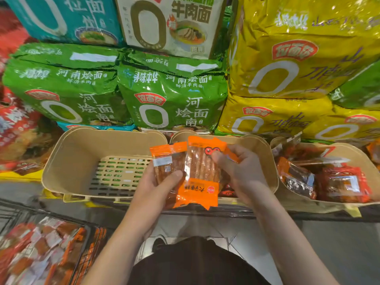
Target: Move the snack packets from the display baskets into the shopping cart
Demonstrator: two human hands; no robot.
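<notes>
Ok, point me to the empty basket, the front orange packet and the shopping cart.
Empty basket (67,161), head view, bare left inner wall.
Front orange packet (198,194), head view, orange bottom band.
Shopping cart (87,241), head view, dark wire rim, lower left.

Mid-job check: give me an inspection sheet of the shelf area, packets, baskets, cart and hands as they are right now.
Surface: shelf edge carries three tan baskets.
Job's things: left basket shows only its slotted floor; right basket holds red packets; middle basket mostly hidden behind the hands. Orange packets held above it. Shopping cart, lower left, holds many packets.
Clutter: nothing seen.
Hands: left hand grips a packet stack; right hand pinches the front packet.
Cables: nothing seen.
Surroundings: green noodle bags and yellow noodle bags stacked behind.
</notes>
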